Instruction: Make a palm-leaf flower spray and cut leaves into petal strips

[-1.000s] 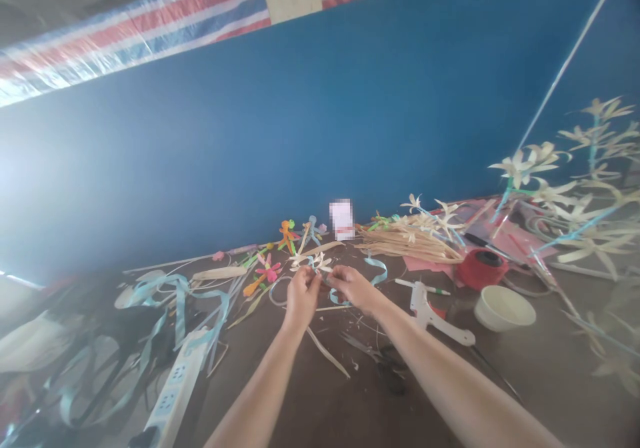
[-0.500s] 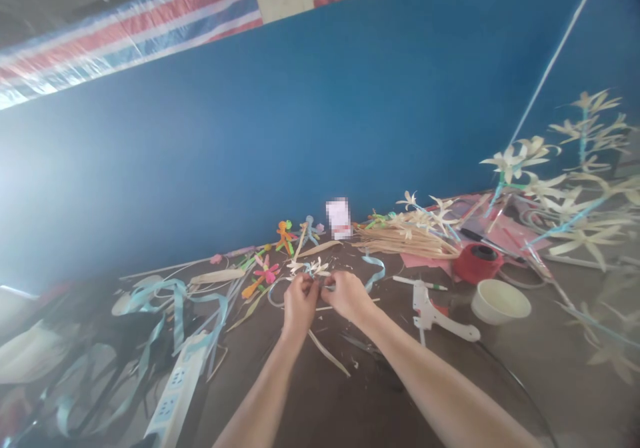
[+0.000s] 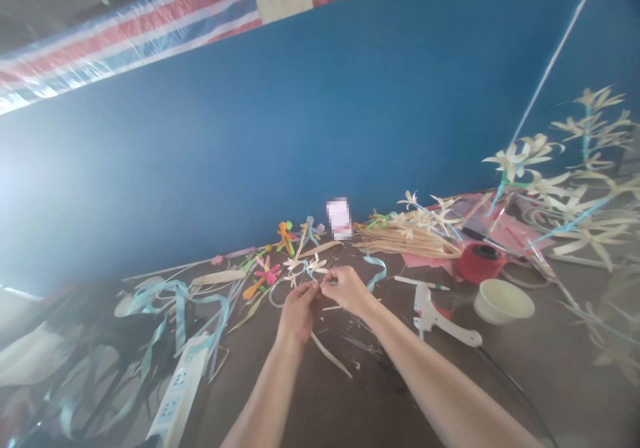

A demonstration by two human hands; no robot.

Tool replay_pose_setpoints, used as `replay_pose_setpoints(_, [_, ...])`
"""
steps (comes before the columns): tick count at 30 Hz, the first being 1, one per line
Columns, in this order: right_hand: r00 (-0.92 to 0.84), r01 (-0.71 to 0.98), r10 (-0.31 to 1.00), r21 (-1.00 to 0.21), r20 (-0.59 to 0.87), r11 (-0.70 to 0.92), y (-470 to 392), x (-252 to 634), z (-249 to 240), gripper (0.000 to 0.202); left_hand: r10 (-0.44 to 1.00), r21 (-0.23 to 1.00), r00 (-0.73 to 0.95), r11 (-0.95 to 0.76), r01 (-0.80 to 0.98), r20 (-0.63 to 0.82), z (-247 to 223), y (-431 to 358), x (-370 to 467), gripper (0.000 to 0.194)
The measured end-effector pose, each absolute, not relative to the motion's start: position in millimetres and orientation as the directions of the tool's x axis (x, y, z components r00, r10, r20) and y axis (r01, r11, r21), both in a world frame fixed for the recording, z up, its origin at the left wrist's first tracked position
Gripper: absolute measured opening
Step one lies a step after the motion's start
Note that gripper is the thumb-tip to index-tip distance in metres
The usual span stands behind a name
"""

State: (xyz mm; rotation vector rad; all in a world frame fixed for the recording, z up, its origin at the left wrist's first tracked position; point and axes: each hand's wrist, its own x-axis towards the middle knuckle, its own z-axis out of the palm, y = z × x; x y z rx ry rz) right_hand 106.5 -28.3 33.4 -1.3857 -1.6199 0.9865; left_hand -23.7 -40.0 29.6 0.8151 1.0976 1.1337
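Observation:
My left hand (image 3: 299, 311) and my right hand (image 3: 349, 293) meet over the table, fingertips pinched close together. Between them runs the thin light blue stem (image 3: 310, 273) of a small spray of pale straw-like flowers (image 3: 316, 263). Both hands appear closed on its lower end, though the fingers hide most of that part. The blossoms stick out just beyond the fingertips, on the far side. Left of them lies a pink and orange pipe-cleaner figure (image 3: 267, 271). A curl of light blue ribbon (image 3: 376, 273) rests right of my right hand.
On the right lie a white glue gun (image 3: 435, 315) with its cord, a marker (image 3: 421, 283), a pale bowl (image 3: 503, 301), red tape (image 3: 480, 263) and finished flower sprays (image 3: 590, 238). A power strip (image 3: 175, 391) and ribbons (image 3: 183, 318) occupy the left. A blue wall (image 3: 300, 128) stands behind.
My left hand has turned slightly and dropped a little below the right one. The right hand has tilted up, its fingertips slightly higher. More of the blue stem shows now.

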Motion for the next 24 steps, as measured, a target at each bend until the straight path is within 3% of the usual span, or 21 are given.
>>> replay_pose_setpoints(8, [-0.257, 0.289, 0.965, -0.948, 0.056, 0.133, -21, 130, 37, 0.018, 0.981, 0.973, 0.059, 0.193, -0.128, -0.186, 34, -33, -23, 0.022])
replay_pose_setpoints(13, [-0.287, 0.489, 0.958, -0.856, 0.025, 0.169, -4, 158, 38, 0.018, 0.988, 0.985, -0.012, 0.149, -0.090, -0.151, 36, -19, -27, 0.024])
replay_pose_setpoints(17, [-0.175, 0.590, 0.982, -0.791, 0.066, 0.159, 7, 179, 34, 0.010, 0.988, 0.982, -0.088, 0.116, -0.151, -0.131, 33, -11, -28, 0.023])
replay_pose_setpoints(21, [-0.053, 0.685, 0.992, -0.719, 0.114, 0.119, -2, 200, 31, 0.015, 0.974, 0.955, -0.193, 0.056, -0.291, -0.116, 38, -1, -39, 0.017])
replay_pose_setpoints(24, [-0.090, 0.705, 0.991, -0.697, 0.098, 0.133, -25, 215, 28, 0.014, 0.957, 0.936, -0.270, 0.010, -0.351, -0.111, 48, 6, -59, 0.011])
